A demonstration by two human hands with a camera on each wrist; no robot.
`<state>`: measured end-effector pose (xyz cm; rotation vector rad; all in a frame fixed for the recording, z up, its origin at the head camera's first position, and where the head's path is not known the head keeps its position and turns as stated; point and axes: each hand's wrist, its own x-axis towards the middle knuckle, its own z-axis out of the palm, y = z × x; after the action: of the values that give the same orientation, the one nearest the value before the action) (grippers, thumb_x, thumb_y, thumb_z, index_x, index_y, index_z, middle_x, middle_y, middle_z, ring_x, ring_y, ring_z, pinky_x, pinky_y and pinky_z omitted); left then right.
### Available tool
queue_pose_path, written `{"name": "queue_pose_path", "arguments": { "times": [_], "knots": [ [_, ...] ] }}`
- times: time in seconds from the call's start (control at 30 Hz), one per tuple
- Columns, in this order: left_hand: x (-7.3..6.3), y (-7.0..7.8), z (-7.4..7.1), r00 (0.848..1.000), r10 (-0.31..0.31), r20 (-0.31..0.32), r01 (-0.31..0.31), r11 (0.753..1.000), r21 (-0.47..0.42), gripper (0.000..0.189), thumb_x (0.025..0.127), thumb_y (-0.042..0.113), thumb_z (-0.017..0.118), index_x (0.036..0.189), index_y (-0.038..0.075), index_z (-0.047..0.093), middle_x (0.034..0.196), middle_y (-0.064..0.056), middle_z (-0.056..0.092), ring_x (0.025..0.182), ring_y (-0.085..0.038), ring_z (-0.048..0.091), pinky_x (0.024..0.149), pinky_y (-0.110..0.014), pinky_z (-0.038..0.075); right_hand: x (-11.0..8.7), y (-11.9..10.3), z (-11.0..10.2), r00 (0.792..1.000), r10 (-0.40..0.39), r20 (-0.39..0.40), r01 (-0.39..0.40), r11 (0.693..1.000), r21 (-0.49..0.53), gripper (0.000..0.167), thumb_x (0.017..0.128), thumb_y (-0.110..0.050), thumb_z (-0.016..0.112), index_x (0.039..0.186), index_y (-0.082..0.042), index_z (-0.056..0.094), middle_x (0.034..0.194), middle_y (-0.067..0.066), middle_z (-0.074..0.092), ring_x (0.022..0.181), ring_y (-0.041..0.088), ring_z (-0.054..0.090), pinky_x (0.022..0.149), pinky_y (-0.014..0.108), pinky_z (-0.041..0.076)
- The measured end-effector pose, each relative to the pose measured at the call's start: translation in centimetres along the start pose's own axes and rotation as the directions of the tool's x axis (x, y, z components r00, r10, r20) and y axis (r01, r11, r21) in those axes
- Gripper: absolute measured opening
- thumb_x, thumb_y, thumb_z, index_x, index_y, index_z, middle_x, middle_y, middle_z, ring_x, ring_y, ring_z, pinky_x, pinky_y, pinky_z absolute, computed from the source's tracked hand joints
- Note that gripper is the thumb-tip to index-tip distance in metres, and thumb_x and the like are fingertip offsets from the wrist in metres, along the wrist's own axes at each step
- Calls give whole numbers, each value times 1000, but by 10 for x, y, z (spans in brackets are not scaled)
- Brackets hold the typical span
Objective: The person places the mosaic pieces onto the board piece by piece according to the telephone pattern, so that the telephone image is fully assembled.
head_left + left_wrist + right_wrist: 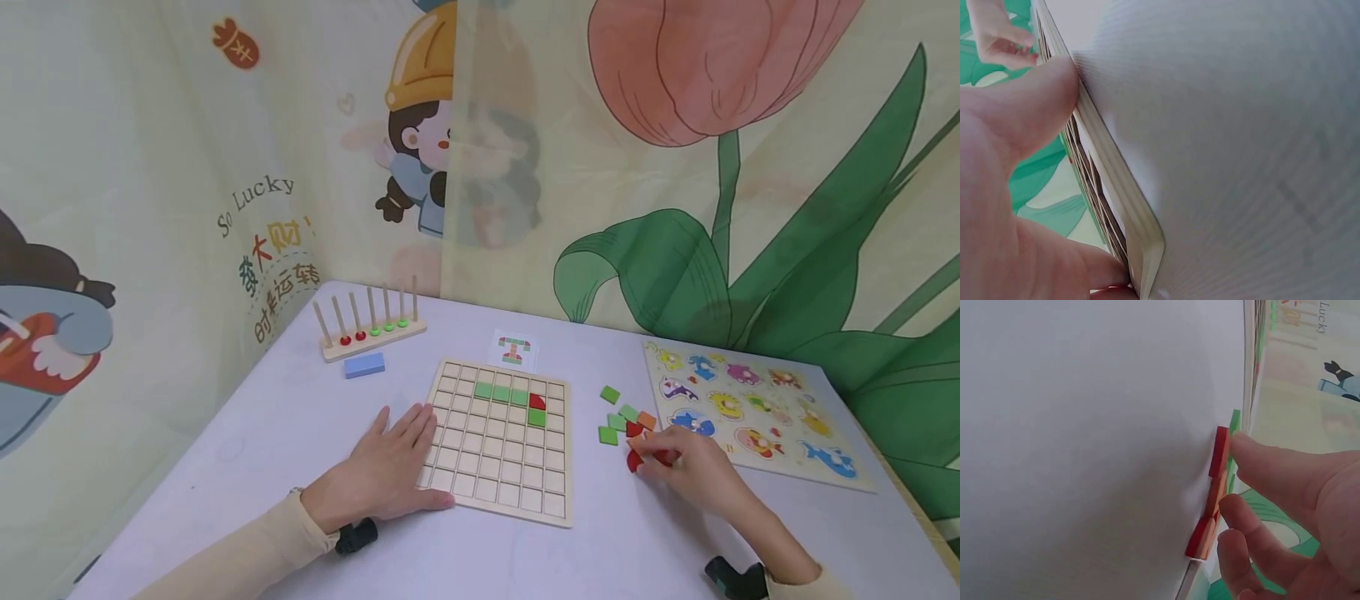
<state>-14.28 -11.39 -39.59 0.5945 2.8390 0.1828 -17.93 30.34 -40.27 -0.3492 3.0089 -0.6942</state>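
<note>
A wooden grid board (487, 442) lies in front of me, with several green tiles (501, 392) and a red curved-edge tile (537, 402) in its upper cells. My left hand (390, 467) rests at the board's left side, fingers extended, thumb along the near edge. In the left wrist view, thumb and fingertips touch the board's rim (1107, 156). Right of the board my right hand (693, 471) reaches over loose red tiles (634, 460) and orange tiles (647, 420). Thumb and fingers stand apart at the tiles in the right wrist view, gripping none.
Loose green tiles (608, 435) lie beside the red ones. A pattern card (513, 350) is behind the board. Farther left stand a peg rack (375, 335) with red and green rings and a blue block (364, 365). An animal puzzle board (757, 408) lies at the right.
</note>
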Motion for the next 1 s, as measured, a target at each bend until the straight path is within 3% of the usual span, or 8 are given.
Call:
{"name": "queue_pose_path", "arguments": {
  "times": [0.37, 0.8, 1.0],
  "knots": [
    [-1, 0, -2, 1000, 4, -7, -4, 1000, 1, 109, 88, 73, 61, 158, -5, 31, 169, -21, 26, 159, -35, 22, 126, -64, 16, -4, -4, 9, 1000, -10, 1, 10, 999, -53, 39, 83, -14, 85, 121, -15, 78, 99, 3, 69, 80, 14, 50, 58, 20, 40],
    [-2, 1, -2, 1000, 8, -7, -8, 1000, -3, 110, 88, 73, 62, 157, -6, 31, 169, -21, 26, 159, -36, 22, 126, -64, 16, -2, -11, 14, 998, -30, -51, 24, 993, -114, 23, 78, -17, 89, 100, -15, 82, 78, -5, 59, 72, 13, 47, 56, 21, 35],
    [-2, 1, -3, 1000, 10, -13, -10, 1000, -1, 109, 88, 72, 62, 157, -6, 31, 169, -21, 26, 159, -36, 22, 126, -64, 16, -3, -16, 14, 999, -32, -36, 27, 990, -136, 22, 79, -15, 88, 100, -14, 83, 75, -6, 59, 72, 12, 48, 56, 20, 38]
  ]
}}
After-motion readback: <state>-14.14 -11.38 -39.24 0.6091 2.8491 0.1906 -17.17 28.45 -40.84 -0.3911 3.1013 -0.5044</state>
